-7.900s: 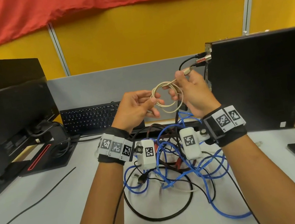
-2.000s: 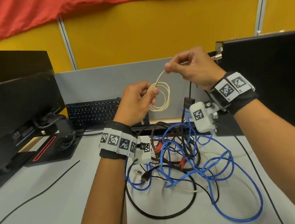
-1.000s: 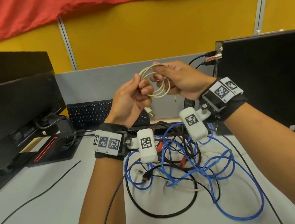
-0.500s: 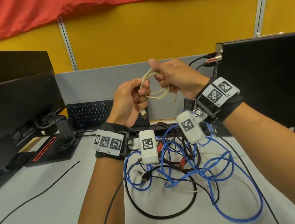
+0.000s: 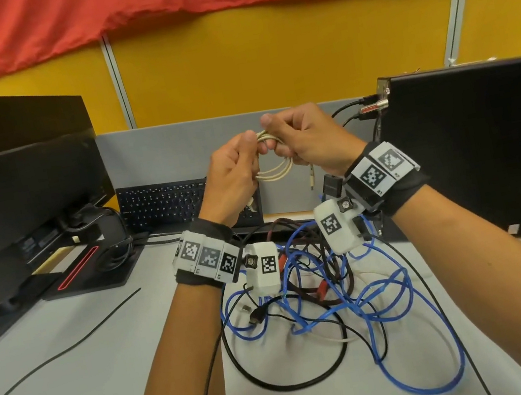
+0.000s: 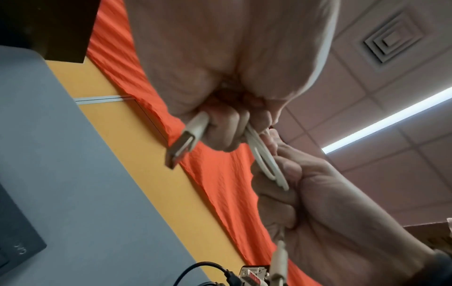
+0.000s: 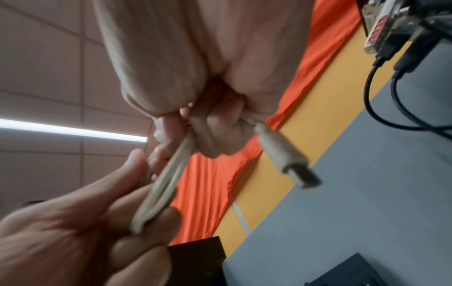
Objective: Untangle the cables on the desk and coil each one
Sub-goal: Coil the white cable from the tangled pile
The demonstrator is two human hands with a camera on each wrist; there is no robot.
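**Now held aloft: a cream cable coil gripped by both hands**

Now a thin cream-white cable [image 5: 273, 170], wound into a small coil of several loops, is held in the air above the pale grey table [image 5: 76, 386]. The coil is gripped on one side by the curled fingers of the left hand [image 5: 233, 181] and on the other by the curled fingers of the right hand [image 5: 306, 142]; the two hands are almost touching. In the left wrist view a flat metal-tipped plug [image 6: 182, 144] is seen sticking out below the left fingers. In the right wrist view a squarer cream plug [image 7: 286, 157] hangs from the right fist.

Beneath the forearms a tangle is spread on the table: a long blue cable [image 5: 411, 327] in many loops, a black cable [image 5: 285, 384] in a wide curve, and dark brown leads with red ends [image 5: 320, 287]. A black keyboard [image 5: 162, 202] is stood behind the hands, a black monitor [image 5: 23, 204] at the left, and a black computer case [image 5: 479, 144] at the right.
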